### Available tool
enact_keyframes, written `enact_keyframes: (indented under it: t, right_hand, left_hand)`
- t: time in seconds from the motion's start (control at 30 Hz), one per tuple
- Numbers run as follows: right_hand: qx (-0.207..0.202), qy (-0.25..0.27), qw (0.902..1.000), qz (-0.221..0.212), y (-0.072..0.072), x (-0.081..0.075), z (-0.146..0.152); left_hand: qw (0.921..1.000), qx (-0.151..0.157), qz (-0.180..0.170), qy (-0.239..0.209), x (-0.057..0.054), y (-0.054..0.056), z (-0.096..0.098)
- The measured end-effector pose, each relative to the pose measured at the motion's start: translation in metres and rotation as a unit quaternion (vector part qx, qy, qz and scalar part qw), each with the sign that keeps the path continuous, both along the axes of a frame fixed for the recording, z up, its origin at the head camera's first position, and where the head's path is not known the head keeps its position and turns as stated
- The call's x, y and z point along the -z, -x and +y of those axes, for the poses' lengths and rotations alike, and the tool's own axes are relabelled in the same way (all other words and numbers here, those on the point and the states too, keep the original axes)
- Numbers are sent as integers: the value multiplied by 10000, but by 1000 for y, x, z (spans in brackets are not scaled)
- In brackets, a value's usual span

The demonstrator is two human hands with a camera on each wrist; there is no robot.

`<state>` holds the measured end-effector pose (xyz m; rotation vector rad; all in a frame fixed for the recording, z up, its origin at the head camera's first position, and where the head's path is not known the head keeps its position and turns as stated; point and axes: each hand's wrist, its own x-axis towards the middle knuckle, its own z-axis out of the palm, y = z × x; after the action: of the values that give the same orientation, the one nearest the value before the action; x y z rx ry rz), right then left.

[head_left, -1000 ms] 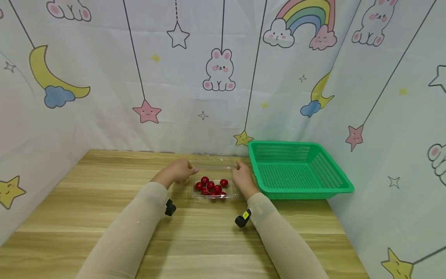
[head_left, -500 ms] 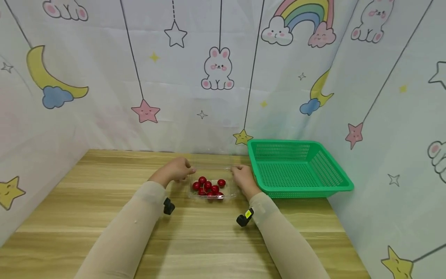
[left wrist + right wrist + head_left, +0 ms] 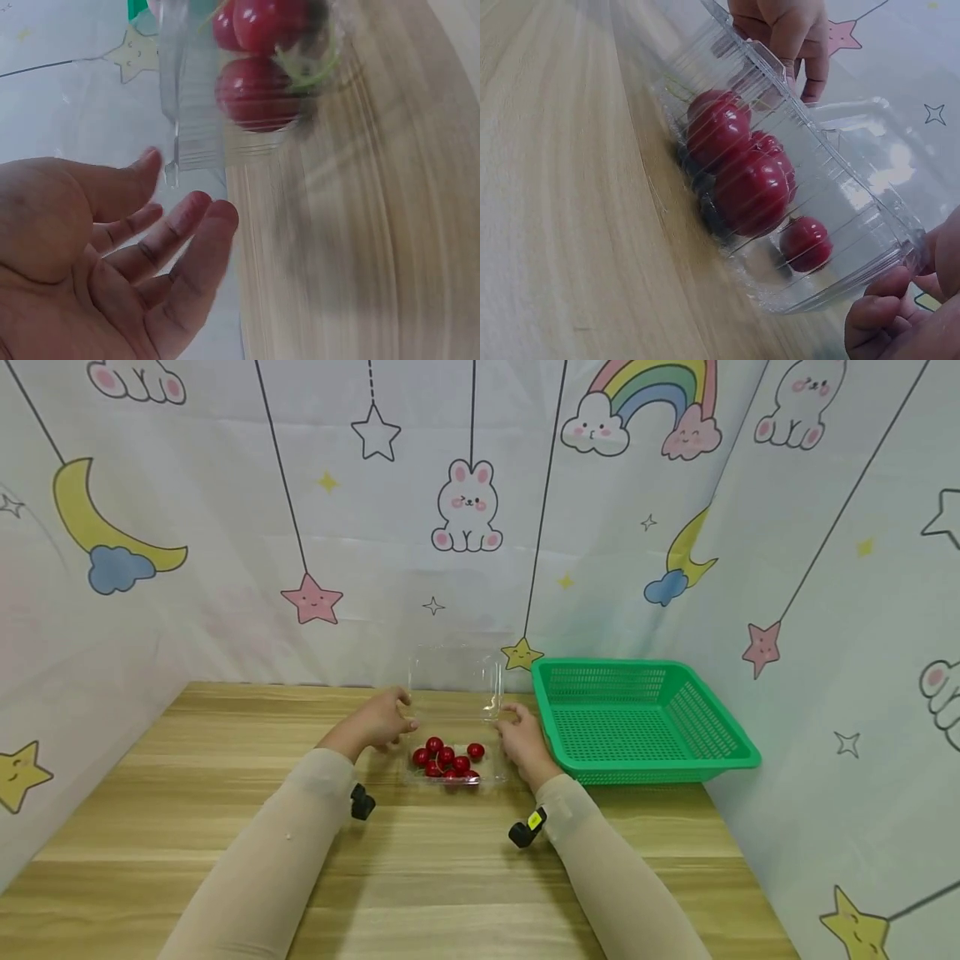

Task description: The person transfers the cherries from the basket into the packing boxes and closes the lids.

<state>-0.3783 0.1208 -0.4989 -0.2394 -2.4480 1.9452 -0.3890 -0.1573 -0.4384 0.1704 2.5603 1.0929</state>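
A clear plastic clamshell box [image 3: 491, 770] sits on the table with its hinged lid [image 3: 454, 681] standing up at the back. Inside the tray lie several red cherries [image 3: 447, 757], some with green stems. My left hand [image 3: 377, 720] is beside the box's left rear corner. Its thumb and fingers are spread and hold nothing; in the left wrist view the thumb tip [image 3: 150, 161] is right by the rim. My right hand [image 3: 522, 743] is at the right rear corner. In the right wrist view its thumb and curled fingers [image 3: 885, 300] pinch the rim's corner.
A green plastic basket [image 3: 637, 767] with perforated walls stands close to the right hand. The wooden table [image 3: 420, 885] ends at the back against a printed curtain [image 3: 360, 518], which also runs along both sides.
The lid, earlier tipped back and low behind the tray, now stands up higher. My left fingers have spread away from the rim. The head view has shifted slightly.
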Motion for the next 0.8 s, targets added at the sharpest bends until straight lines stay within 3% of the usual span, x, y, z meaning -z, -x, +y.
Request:
enact_keyframes:
  t: [0.1,0.27,0.53,0.8]
  right_hand:
    - [47,81,9998,187,1,2,2]
    - [86,100,9993,358,2,2,3]
    - [59,273,9986,457,2,4,-1]
    - [246,468,9978,400,2,1,-5]
  left_hand:
    - [9995,-48,-28,-302,-1,3,-3]
    - [9984,128,-54,-555,-7,4,-13]
    - [9984,408,-135,-375,-16,2,-31]
    - [9968,596,-416,-339,-16,1,-33]
